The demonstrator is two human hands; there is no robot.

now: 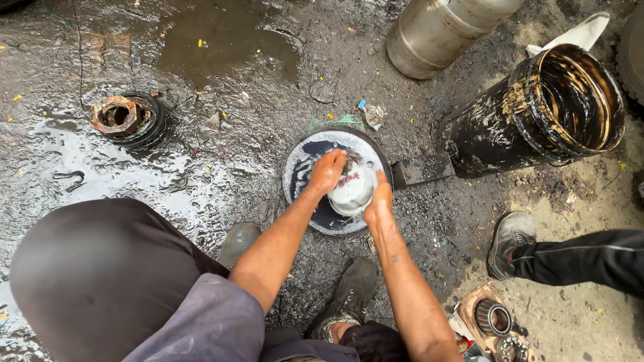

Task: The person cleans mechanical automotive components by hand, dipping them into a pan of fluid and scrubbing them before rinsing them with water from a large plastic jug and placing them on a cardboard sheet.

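Left arm stretches forward, left hand curled over the top of the white tub; right hand wraps its near side, both clamped tight, tub held over the dark pan on oily ground.

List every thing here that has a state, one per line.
Left hand: gripping the white grimy round part.
Right hand: gripping that part's other side.
Shallow round metal pan: upright under the part, holding dark liquid.
Black oily drum: tipped on its side, open.
Grey metal cylinder: lying down.
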